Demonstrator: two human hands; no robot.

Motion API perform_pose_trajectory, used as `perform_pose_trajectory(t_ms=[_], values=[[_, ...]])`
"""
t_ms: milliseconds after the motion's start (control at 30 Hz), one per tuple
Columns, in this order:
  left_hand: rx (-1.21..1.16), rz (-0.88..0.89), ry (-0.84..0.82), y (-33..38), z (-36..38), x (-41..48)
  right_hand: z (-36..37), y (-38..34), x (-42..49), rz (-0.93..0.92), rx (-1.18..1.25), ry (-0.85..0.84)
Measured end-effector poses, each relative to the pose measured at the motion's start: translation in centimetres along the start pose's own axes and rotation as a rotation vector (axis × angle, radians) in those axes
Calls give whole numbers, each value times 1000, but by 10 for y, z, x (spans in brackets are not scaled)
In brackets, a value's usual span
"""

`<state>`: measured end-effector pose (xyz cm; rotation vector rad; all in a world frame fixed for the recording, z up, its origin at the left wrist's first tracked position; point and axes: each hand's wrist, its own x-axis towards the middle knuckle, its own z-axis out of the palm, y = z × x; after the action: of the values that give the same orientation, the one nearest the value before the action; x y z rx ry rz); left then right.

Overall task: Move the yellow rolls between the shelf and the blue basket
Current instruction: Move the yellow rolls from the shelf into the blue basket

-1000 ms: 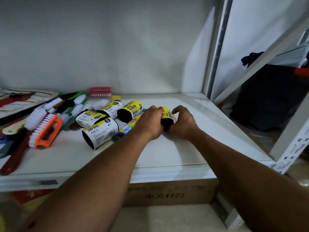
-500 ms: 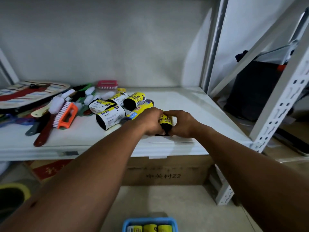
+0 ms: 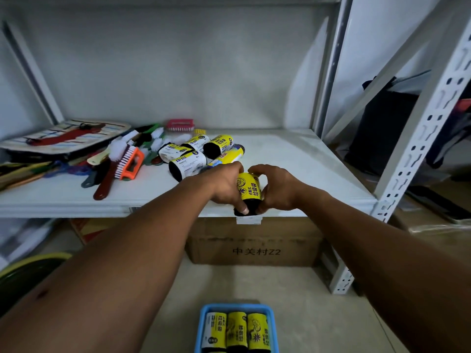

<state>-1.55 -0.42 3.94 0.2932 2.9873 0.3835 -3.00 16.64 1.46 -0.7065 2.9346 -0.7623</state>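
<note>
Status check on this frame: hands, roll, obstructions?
Left hand and right hand both grip one yellow roll at the shelf front edge. Three rolls sit in the blue basket below. Nothing seen in between.

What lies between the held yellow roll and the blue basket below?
Head view: the shelf edge, a cardboard box, then bare floor separate yellow roll from blue basket.

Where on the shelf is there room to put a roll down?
The shelf's right half is bare, from the lying rolls across to the grey post. The left side is crowded with brushes and those rolls. Three rolls fill the blue basket's visible part.
</note>
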Motion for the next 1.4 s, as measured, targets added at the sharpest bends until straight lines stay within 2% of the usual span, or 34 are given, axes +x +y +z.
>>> perform_pose_trajectory(t_ms=[167, 433, 600, 767, 967, 1167, 1400], values=[[105, 34, 8, 2, 0, -23, -2, -18, -18, -20, -70, -45], [81, 108, 82, -10, 45, -73, 31, -36, -61, -36, -129, -65], [9, 154, 6, -26, 104, -102, 86, -28, -93, -41, -80, -152], [-51, 123, -182, -41, 172, -123, 152, -11, -125, 27, -47, -259], [-14, 98, -290, -54, 257, -134, 230, 19, -159, 55, -31, -337], [37, 121, -308, -60, 313, -145, 280, 41, -180, 54, 31, -370], [171, 149, -430, -81, 357, -157, 338, 67, -191, 84, -133, -451]])
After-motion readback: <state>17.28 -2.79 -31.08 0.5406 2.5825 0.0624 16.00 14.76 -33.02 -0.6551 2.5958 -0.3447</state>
